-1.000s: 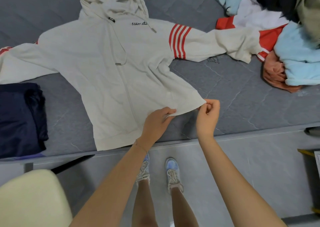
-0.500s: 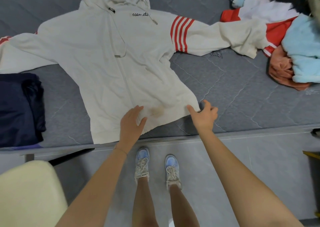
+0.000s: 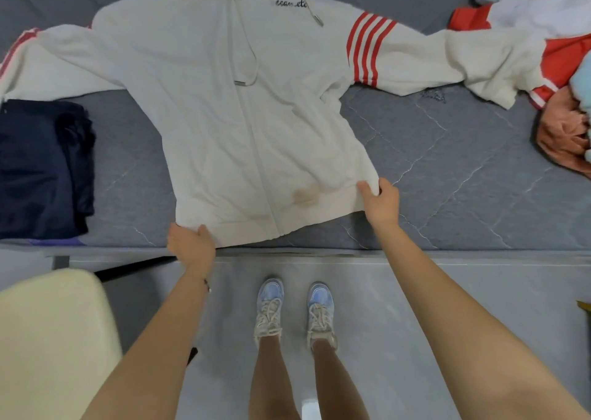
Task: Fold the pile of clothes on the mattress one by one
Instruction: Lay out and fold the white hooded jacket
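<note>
On the grey quilted mattress (image 3: 447, 163), a soft off-white hoodie (image 3: 224, 99) lies flat, sleeves spread, with red stripes and a brownish stain near its ribbed hem. Left hand (image 3: 192, 243) and right hand (image 3: 382, 202) each pinch a hem corner. Crumpled clothes pile (image 3: 563, 51) sits right.

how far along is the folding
Done: one navy garment lies folded at the left of the mattress. In hand: the hoodie is spread flat, sleeves out, with the left hand and right hand gripping its hem corners; no fold made yet. Left: the hoodie itself, then the pile at the right.
</note>
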The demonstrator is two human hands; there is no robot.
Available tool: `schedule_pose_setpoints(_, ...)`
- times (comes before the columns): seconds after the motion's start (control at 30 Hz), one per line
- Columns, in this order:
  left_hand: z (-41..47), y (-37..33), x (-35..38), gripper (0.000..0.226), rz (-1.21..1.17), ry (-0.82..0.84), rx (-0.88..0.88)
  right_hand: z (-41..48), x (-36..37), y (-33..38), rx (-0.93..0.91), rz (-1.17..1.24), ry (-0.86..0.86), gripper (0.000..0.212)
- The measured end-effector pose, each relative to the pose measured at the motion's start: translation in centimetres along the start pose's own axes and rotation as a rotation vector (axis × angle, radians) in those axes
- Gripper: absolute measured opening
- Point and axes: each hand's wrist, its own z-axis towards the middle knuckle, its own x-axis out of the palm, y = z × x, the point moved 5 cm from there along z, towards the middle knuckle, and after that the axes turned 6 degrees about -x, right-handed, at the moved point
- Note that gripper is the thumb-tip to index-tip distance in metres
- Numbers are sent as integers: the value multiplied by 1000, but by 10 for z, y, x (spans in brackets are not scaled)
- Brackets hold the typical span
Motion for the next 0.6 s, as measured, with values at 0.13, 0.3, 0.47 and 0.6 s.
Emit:
schedule_pose_setpoints(0.13, 7, 3, 0, 11, -80, 94, 93, -11, 13, 19, -87, 128, 76, 19)
schedule_pose_setpoints(0.3, -9, -19, -19, 25, -384, 205, 304, -32, 21, 39, -27, 460, 16, 7)
schedule_pose_setpoints(0.47, -6, -40, -45, 8, -739, 61, 91, -30, -4, 59, -17, 613, -252, 7)
schedule_pose_setpoints(0.6, 7, -38, -55, 6, -733, -54, -18, -28, -17, 61, -76, 494, -381, 18)
